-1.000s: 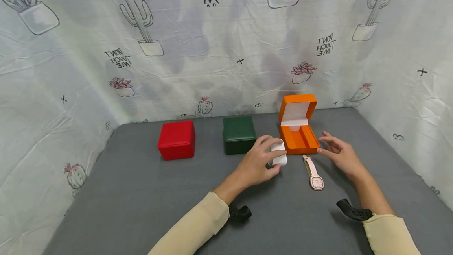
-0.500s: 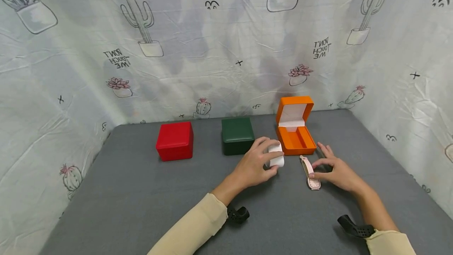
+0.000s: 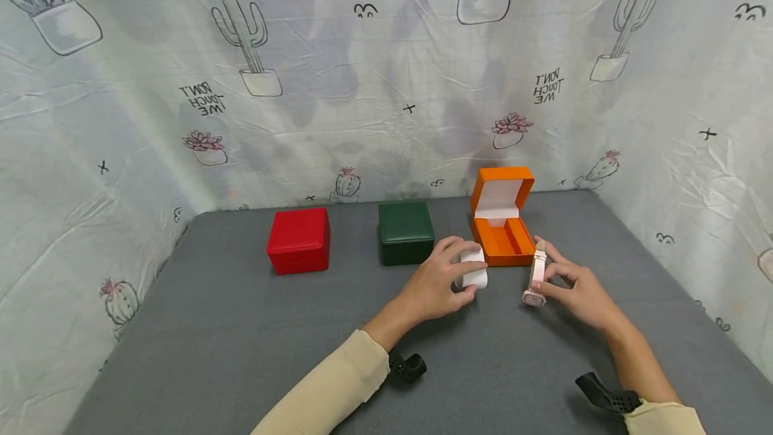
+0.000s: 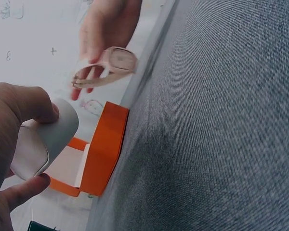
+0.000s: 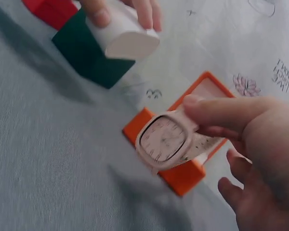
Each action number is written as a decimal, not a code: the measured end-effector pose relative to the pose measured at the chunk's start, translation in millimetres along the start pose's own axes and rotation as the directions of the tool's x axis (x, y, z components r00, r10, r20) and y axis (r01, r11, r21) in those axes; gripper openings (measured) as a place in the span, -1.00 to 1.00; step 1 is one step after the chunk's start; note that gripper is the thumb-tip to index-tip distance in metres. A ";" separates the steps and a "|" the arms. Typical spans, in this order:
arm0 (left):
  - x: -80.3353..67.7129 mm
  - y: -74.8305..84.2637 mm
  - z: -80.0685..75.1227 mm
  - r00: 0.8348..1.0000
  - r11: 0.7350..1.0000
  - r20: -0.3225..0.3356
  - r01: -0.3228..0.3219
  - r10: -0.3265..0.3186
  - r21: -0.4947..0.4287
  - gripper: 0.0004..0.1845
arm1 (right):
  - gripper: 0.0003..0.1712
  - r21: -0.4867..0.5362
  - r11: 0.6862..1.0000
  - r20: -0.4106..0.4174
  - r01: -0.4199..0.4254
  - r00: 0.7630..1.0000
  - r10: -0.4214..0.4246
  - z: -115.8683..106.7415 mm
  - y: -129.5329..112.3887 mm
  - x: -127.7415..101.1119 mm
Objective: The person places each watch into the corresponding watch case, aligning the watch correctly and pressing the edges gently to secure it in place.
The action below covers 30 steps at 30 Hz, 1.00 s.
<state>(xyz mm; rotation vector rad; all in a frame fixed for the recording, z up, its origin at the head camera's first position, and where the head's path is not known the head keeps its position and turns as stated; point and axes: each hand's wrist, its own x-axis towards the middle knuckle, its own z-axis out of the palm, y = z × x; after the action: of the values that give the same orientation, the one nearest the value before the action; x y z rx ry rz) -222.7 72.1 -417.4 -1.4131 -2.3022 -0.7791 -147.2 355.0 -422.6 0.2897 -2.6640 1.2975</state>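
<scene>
My left hand (image 3: 437, 280) grips a white, rounded watch cushion (image 3: 474, 270) between thumb and fingers, just in front of the open orange watch box (image 3: 510, 261). In the left wrist view the smooth side of the cushion (image 4: 62, 122) faces the camera. To the right, my right hand (image 3: 582, 291) pinches a pale pink wristwatch (image 3: 538, 274) by its strap, near the box's front right corner. The squarish dial hangs at the lower end. Seen from the right wrist, the watch (image 5: 163, 138) shows its face, with the thumb at the strap beside the case.
A closed green box (image 3: 407, 232) stands left of the orange one, close behind my left hand. Farther left is a closed red box (image 3: 299, 239). A cactus-printed cloth (image 3: 326, 86) hangs behind the grey table (image 3: 241, 354).
My right hand has moved from the orange box's corner to the watch, taken hold of its strap and lifted it with the dial hanging down. My left hand stays nearly still with the cushion.
</scene>
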 end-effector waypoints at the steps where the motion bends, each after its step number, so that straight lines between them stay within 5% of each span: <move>1: -0.2 -0.2 0.2 1.000 1.000 -0.001 0.000 0.000 -0.005 -0.63 | -0.87 0.001 1.000 -0.011 0.009 1.000 -0.009 0.4 -2.9 2.1; 18: 1.7 -6.7 -7.0 0.995 0.999 -0.098 -0.011 0.006 -0.051 -0.61 | -0.84 0.242 0.964 -0.028 0.111 0.994 -0.108 31.2 -42.8 49.1; 25: 3.7 -10.2 -14.7 0.987 0.998 -0.158 -0.021 0.010 -0.066 -0.63 | -0.76 0.355 0.934 0.003 0.028 0.999 -0.032 41.2 -50.1 60.7; 30: 5.0 -11.4 -18.4 0.980 0.998 -0.196 -0.033 0.022 -0.054 -0.64 | -0.76 0.470 0.882 0.020 -0.021 1.000 0.013 46.8 -55.6 67.3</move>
<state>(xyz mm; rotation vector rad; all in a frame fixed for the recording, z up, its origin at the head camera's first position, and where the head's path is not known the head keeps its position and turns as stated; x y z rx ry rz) -235.3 60.4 -403.3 -1.3252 -2.1225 -0.9381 -201.6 277.6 -393.3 0.3350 -2.3253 1.9468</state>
